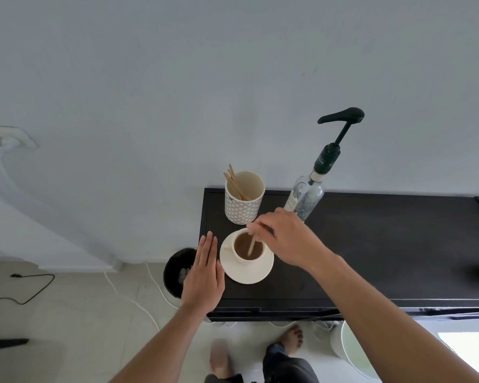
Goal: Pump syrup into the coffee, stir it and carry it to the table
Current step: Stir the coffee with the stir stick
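Observation:
A cream cup of brown coffee (245, 248) stands on a cream saucer (256, 275) at the left end of a black cabinet top (385, 244). My right hand (285, 239) hovers over the cup and pinches a wooden stir stick (251, 246) whose lower end dips into the coffee. My left hand (205, 272) lies flat with straight fingers just left of the saucer, holding nothing. Behind the cup, a clear glass syrup bottle (306, 196) with a black pump (340, 117) stands against the wall.
A patterned holder (244, 205) with several wooden sticks stands behind the cup at the cabinet's back left. On the floor left of the cabinet sits a black bin (177, 269), with white cables nearby. A pale bucket (351, 352) stands under the cabinet's front, near my feet.

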